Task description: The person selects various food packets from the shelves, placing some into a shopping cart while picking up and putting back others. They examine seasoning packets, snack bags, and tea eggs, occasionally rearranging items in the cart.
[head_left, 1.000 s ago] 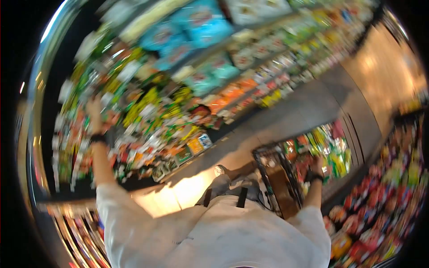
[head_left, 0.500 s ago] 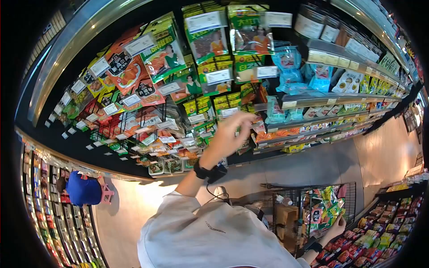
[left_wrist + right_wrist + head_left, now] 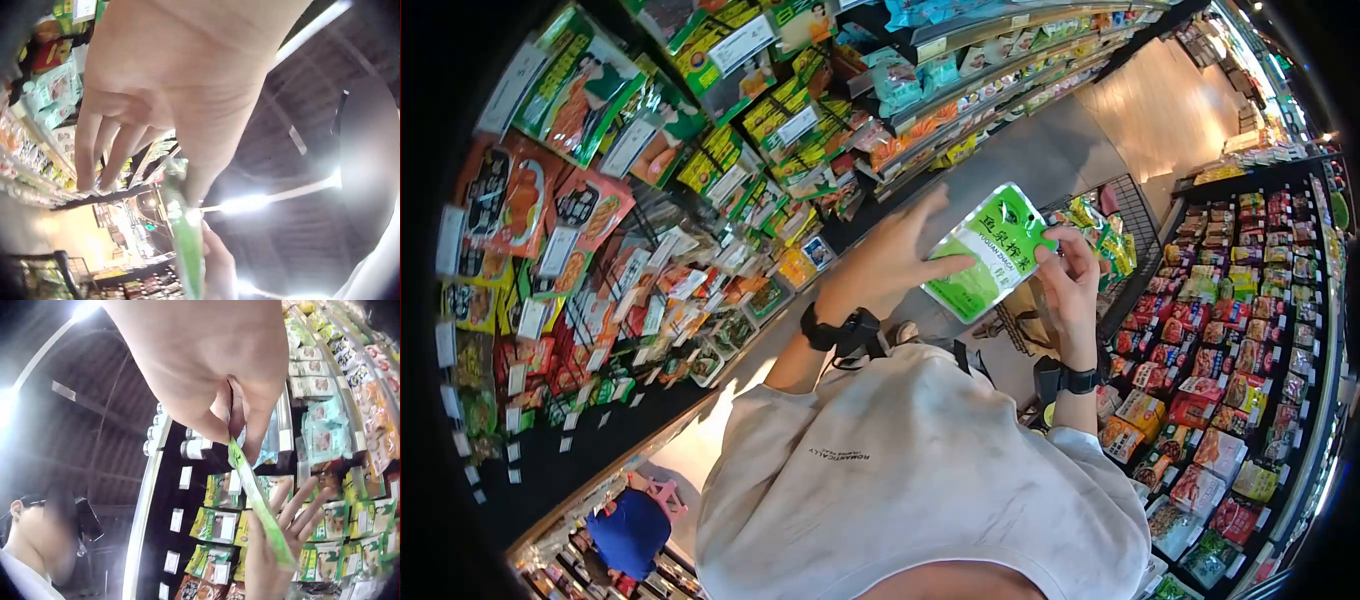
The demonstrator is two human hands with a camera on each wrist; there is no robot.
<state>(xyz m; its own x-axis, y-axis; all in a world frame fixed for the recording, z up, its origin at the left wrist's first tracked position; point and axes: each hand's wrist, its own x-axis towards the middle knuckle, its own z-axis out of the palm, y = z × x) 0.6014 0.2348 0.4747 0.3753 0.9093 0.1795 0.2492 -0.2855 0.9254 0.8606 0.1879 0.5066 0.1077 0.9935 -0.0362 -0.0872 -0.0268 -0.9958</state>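
A green pickled mustard packet (image 3: 990, 250), printed "zhacai" on a white band, is held up in front of the chest. My right hand (image 3: 1070, 275) pinches its upper right corner between thumb and fingers. On its other side my left hand (image 3: 885, 265) has the thumb over the packet's front edge, with the fingers spread out straight. The left wrist view shows the packet (image 3: 190, 256) edge-on by the left thumb, the other fingers apart from it. In the right wrist view the packet (image 3: 262, 509) slants down from the right fingertips towards the left palm.
Hanging food packets (image 3: 580, 100) with price tags fill the shelf on the left. Behind the right hand stands a wire cart (image 3: 1138, 205) with several packets in it. A packed display (image 3: 1230, 330) lines the right side. A person in blue (image 3: 628, 530) is at lower left, near a pink stool (image 3: 665, 495).
The packet is now up between both hands. My right hand has risen from the cart; my left hand has drawn back from the shelf to the packet. The head view has turned right.
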